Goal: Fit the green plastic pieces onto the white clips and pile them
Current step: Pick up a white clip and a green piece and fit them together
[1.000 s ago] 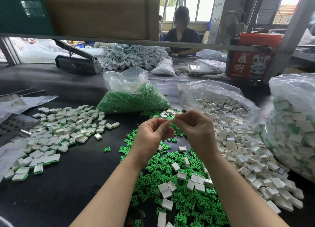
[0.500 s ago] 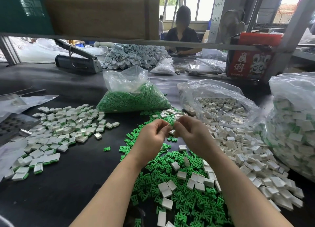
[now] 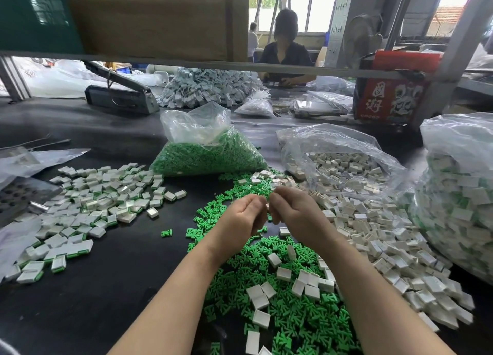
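Note:
My left hand (image 3: pixel 244 217) and my right hand (image 3: pixel 294 212) meet fingertip to fingertip above the black table, pinching a small white clip (image 3: pixel 267 204) between them; most of it is hidden by the fingers. Below my hands lies a heap of loose green plastic pieces (image 3: pixel 282 309) with white clips scattered on it. Loose white clips (image 3: pixel 384 248) spread out to the right. A pile of fitted clips with green edges (image 3: pixel 93 202) lies to the left.
A clear bag of green pieces (image 3: pixel 208 151) and an open bag of white clips (image 3: pixel 341 159) stand behind the heaps. A large bag of fitted clips (image 3: pixel 458 194) stands far right. A person sits across the table beyond a metal rail (image 3: pixel 186 65). A red box (image 3: pixel 389 98) sits back right.
Both hands have dropped lower toward the table and drawn closer together, staying pinched on the small piece between their fingertips.

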A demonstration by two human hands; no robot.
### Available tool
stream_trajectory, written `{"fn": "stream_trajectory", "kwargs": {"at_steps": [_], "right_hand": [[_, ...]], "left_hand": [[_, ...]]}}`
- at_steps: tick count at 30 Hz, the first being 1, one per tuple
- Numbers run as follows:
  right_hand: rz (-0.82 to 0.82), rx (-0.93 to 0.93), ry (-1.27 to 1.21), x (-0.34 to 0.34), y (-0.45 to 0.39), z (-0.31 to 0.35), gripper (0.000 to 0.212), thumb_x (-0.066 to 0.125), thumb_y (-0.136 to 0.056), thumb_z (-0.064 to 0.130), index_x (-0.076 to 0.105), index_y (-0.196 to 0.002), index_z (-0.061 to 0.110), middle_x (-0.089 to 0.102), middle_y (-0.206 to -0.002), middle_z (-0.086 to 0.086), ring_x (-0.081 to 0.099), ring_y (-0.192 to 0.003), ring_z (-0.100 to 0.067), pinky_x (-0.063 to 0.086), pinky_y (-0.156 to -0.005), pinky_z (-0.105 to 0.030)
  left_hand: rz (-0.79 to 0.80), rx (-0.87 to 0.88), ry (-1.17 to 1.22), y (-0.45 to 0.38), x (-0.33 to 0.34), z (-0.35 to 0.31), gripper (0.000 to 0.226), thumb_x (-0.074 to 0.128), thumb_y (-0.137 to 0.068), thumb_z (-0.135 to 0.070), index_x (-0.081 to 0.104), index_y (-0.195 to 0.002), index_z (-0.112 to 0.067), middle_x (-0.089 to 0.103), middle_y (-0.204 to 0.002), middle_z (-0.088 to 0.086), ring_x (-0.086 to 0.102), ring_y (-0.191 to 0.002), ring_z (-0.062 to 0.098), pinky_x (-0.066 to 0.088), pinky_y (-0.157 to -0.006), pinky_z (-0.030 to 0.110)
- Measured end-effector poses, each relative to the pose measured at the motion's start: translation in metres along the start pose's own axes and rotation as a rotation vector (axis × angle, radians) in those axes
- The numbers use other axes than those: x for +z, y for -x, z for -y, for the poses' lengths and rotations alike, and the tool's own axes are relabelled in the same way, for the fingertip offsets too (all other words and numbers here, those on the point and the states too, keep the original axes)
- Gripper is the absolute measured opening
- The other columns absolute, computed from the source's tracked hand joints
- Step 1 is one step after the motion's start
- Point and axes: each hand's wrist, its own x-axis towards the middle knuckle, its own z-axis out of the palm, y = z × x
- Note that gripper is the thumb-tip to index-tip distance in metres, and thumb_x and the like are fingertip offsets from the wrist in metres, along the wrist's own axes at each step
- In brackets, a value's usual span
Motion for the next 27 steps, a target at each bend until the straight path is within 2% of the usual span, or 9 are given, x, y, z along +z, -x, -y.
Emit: {"fn": "stream_trajectory", "kwargs": {"at_steps": [4,8,13,16,19,22,27], "right_hand": [[0.011,0.033,0.017,0.004,-0.001,-0.005,0.038,0.046,-0.101,0.021,0.05,-0.063,0.022,0.052,-0.056,0.006,0.046,-0.054,-0.01,0.04,-0.058,-0.037],[0.021,0.063,0.015,0.007,-0.001,-0.006,0.04,0.042,-0.103,0.019,0.047,-0.063,0.017,0.047,-0.056,0.002,0.04,-0.053,-0.013,0.034,-0.057,-0.036],[0.029,0.029,0.108,0.007,0.002,-0.005,0.049,0.033,-0.101,0.034,0.058,-0.072,0.003,0.06,-0.066,-0.009,0.052,-0.061,-0.023,0.047,-0.062,-0.044],[-0.009,0.018,0.103,0.012,0.006,-0.005,0.052,0.027,-0.094,0.044,0.054,-0.062,0.013,0.055,-0.058,0.002,0.049,-0.056,-0.011,0.044,-0.06,-0.04],[-0.031,0.03,0.121,0.016,0.007,-0.01,0.054,0.028,-0.102,0.041,0.056,-0.06,0.021,0.059,-0.06,0.005,0.055,-0.059,-0.005,0.047,-0.062,-0.036],[-0.011,0.044,0.199,0.019,0.008,-0.015,0.056,0.026,-0.103,0.042,0.063,-0.07,0.015,0.066,-0.071,0.002,0.062,-0.069,-0.014,0.051,-0.067,-0.037],[-0.019,0.025,0.243,0.021,0.009,-0.017,0.057,0.021,-0.098,0.044,0.06,-0.068,0.015,0.065,-0.069,0.0,0.06,-0.067,-0.016,0.05,-0.065,-0.037]], "left_hand": [[0.006,0.009,-0.064,0.001,0.0,0.0,0.032,0.041,-0.104,-0.025,0.053,-0.076,-0.016,0.047,-0.061,-0.008,0.04,-0.055,0.006,0.034,-0.051,0.018],[-0.02,0.019,-0.132,0.001,0.005,0.002,0.032,0.04,-0.106,-0.021,0.053,-0.078,-0.014,0.044,-0.06,-0.008,0.038,-0.052,0.004,0.034,-0.05,0.019],[-0.037,0.046,-0.187,0.0,0.012,0.005,0.035,0.038,-0.107,-0.022,0.052,-0.075,-0.015,0.045,-0.052,-0.018,0.037,-0.049,0.0,0.033,-0.05,0.018],[-0.063,0.065,-0.254,-0.001,0.015,0.009,0.036,0.037,-0.107,-0.024,0.053,-0.076,-0.013,0.046,-0.061,-0.01,0.038,-0.054,0.006,0.035,-0.053,0.025],[-0.077,0.098,-0.318,-0.001,0.017,0.012,0.037,0.037,-0.106,-0.026,0.054,-0.075,-0.015,0.053,-0.067,-0.004,0.045,-0.057,0.005,0.039,-0.055,0.021],[-0.083,0.106,-0.333,-0.001,0.019,0.014,0.036,0.039,-0.106,-0.025,0.054,-0.073,-0.023,0.055,-0.061,-0.014,0.05,-0.055,-0.005,0.038,-0.054,0.011],[-0.038,0.091,-0.312,-0.001,0.019,0.014,0.035,0.038,-0.106,-0.023,0.054,-0.076,-0.026,0.059,-0.06,-0.031,0.053,-0.056,-0.011,0.038,-0.054,0.005]]}}
